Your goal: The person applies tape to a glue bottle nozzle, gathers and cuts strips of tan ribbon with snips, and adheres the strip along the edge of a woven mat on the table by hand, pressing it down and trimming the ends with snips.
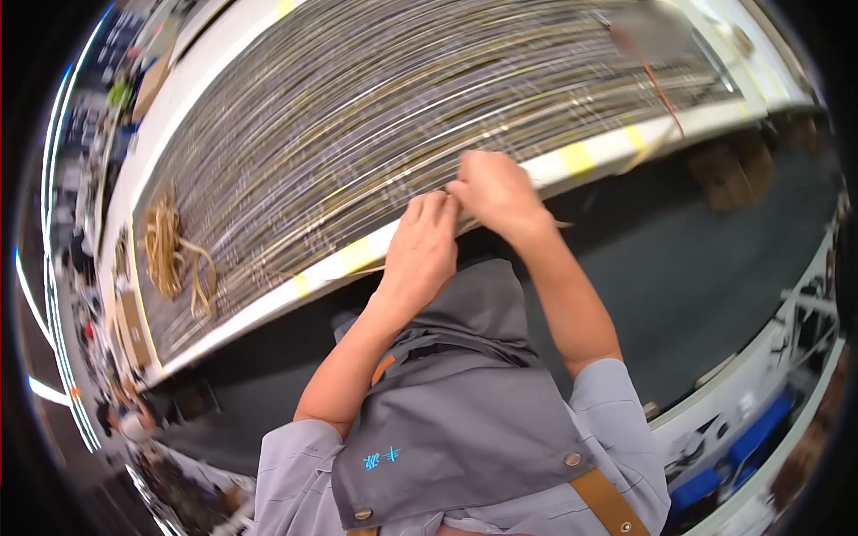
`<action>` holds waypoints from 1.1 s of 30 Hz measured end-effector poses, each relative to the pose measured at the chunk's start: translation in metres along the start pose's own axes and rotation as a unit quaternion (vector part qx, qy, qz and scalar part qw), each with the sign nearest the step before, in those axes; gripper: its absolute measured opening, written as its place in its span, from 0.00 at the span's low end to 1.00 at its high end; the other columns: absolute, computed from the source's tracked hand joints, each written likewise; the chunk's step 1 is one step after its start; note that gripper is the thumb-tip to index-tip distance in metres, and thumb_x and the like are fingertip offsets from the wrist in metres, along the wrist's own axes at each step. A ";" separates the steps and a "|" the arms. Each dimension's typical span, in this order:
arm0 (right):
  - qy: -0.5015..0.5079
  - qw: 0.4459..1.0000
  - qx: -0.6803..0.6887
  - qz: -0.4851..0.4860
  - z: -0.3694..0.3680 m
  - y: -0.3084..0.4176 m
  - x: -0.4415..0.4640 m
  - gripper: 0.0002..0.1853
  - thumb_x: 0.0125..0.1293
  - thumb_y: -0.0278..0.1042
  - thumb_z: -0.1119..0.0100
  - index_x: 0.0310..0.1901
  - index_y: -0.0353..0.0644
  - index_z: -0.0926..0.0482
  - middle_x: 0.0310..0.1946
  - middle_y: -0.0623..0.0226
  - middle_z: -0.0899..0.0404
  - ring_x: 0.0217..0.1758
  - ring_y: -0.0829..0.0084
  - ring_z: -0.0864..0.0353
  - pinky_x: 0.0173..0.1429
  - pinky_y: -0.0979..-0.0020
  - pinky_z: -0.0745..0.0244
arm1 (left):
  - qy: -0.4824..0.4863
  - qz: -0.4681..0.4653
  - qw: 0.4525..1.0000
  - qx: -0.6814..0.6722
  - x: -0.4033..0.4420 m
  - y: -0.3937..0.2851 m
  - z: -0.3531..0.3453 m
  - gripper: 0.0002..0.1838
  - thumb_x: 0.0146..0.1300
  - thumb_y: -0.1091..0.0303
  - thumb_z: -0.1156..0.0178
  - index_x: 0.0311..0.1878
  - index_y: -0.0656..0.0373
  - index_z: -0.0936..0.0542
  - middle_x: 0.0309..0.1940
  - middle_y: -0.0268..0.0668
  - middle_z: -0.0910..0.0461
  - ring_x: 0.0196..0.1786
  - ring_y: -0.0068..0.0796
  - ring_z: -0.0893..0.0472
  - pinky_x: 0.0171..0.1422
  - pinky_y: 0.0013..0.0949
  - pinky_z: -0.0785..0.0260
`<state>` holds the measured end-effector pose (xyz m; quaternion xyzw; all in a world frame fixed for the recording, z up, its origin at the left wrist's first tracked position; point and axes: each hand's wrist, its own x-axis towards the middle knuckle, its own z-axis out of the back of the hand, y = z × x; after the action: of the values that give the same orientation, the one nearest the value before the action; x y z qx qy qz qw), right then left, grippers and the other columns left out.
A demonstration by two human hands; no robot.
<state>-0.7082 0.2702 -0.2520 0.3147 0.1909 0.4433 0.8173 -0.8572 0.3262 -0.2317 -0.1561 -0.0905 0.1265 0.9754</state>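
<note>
My left hand (422, 246) and my right hand (497, 190) meet at the table's near edge, with fingers closed and the fingertips touching or nearly so. A thin tan cord (368, 270) runs along the edge into my left hand, and a short tan end shows below my right wrist. What lies right between the fingertips is hidden. Under and beyond my hands, long thin strands (357, 134) in grey, brown and yellowish tones lie side by side across the table. A loose bundle of tan cord (164, 241) rests on them at the left.
The table's white border (559, 170) carries yellow tape marks (577, 158). An orange-red cord (663, 98) crosses the far right of the strands. A cardboard box (728, 174) is below the table edge at right. Another person (136, 424) is far off at left.
</note>
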 end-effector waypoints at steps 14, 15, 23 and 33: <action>0.118 0.967 0.144 -0.174 0.113 -0.066 0.018 0.10 0.57 0.34 0.34 0.27 0.39 0.23 0.19 0.81 0.33 0.24 0.87 0.40 0.27 0.77 0.46 | -0.028 0.035 0.999 -0.007 -0.005 0.007 -0.008 0.29 0.52 0.78 0.46 0.61 0.73 0.31 0.52 0.47 0.29 0.56 0.43 0.30 0.65 0.38 0.38; 0.119 0.967 0.137 -0.177 0.118 -0.071 0.019 0.10 0.57 0.34 0.34 0.27 0.39 0.23 0.19 0.81 0.33 0.24 0.87 0.40 0.27 0.77 0.46 | -0.026 0.039 0.999 0.000 -0.005 0.007 -0.007 0.29 0.52 0.78 0.47 0.62 0.73 0.31 0.52 0.47 0.29 0.56 0.43 0.30 0.65 0.38 0.38; 0.087 0.961 0.144 -0.217 0.144 -0.088 0.023 0.10 0.58 0.34 0.33 0.25 0.43 0.24 0.20 0.84 0.34 0.24 0.89 0.42 0.28 0.80 0.48 | -0.022 0.053 0.998 -0.006 -0.003 0.008 -0.009 0.31 0.52 0.78 0.47 0.64 0.72 0.33 0.47 0.46 0.30 0.57 0.44 0.30 0.65 0.43 0.39; 0.078 0.962 0.139 -0.223 0.147 -0.102 0.022 0.11 0.58 0.34 0.33 0.24 0.43 0.25 0.20 0.83 0.33 0.25 0.88 0.42 0.30 0.80 0.48 | -0.022 0.059 0.998 -0.007 0.001 0.007 -0.011 0.32 0.52 0.77 0.47 0.64 0.70 0.32 0.44 0.44 0.30 0.53 0.42 0.31 0.62 0.43 0.39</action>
<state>-0.5475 0.1963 -0.2151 0.3392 0.3795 0.2418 0.8261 -0.8555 0.3295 -0.2443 -0.1656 -0.1039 0.1867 0.9628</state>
